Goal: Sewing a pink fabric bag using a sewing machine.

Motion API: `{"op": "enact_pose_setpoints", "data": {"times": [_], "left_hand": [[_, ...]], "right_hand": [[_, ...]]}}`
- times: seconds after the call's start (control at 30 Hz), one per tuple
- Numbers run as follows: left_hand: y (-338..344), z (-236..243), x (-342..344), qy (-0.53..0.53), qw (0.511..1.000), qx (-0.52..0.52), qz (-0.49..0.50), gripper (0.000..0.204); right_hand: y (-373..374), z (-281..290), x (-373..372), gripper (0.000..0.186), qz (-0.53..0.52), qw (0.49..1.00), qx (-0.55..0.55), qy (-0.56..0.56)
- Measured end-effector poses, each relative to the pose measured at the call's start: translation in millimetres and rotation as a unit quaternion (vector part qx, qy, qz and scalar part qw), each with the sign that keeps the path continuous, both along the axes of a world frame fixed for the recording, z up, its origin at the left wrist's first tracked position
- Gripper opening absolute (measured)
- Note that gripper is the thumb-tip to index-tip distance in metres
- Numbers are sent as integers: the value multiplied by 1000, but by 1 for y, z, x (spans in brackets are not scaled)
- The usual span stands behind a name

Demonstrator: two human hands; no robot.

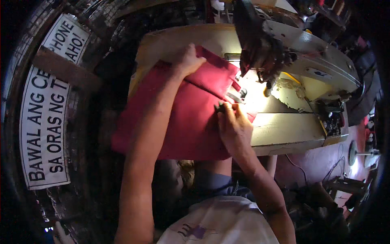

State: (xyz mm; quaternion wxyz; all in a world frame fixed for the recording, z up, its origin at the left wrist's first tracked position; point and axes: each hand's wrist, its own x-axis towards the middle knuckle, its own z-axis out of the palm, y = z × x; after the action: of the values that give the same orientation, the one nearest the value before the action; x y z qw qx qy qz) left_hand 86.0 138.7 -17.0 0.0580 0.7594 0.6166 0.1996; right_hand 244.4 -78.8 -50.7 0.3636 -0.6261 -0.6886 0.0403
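A red cloth panel [191, 126] lies over the left part of the sewing machine table, with a folded red piece [217, 75] on top. My left hand [190, 63] rests on the upper edge of the folded piece, thumb stretched apart from the fingers. At the cloth's right side, my right hand [236, 126] is closed, its fingers pinching a small dark-handled tool [219, 107]. A metal part shows just beyond these fingers; whether it belongs to the tool I cannot tell. The sewing machine head [262, 53] stands above the cloth's right edge, under bright light.
The machine's pale arm [321, 61] runs to the right above the worn tabletop [284, 126]. White signs [44, 130] with black lettering hang at the left. A cable [298, 166] lies on the floor at the right. My lap is below the table's front edge.
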Motion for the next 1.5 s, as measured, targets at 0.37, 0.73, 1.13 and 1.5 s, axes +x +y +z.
{"op": "enact_pose_setpoints", "data": {"times": [0.37, 0.73, 1.13, 1.5], "left_hand": [[-151, 48, -144, -240, 918, -122, -290, 33], [-133, 35, -79, -114, 976, 42, -180, 25], [-185, 62, -65, 63, 951, 111, -281, 18], [-285, 192, -124, 184, 871, 454, 50, 24]], "right_hand": [[-26, -5, 27, 31, 92, 982, 40, 158], [-33, -23, 194, 25, -196, 970, 39, -140], [-36, -29, 194, 26, -209, 971, 66, -95], [-33, -35, 197, 24, -188, 968, 117, -121]]}}
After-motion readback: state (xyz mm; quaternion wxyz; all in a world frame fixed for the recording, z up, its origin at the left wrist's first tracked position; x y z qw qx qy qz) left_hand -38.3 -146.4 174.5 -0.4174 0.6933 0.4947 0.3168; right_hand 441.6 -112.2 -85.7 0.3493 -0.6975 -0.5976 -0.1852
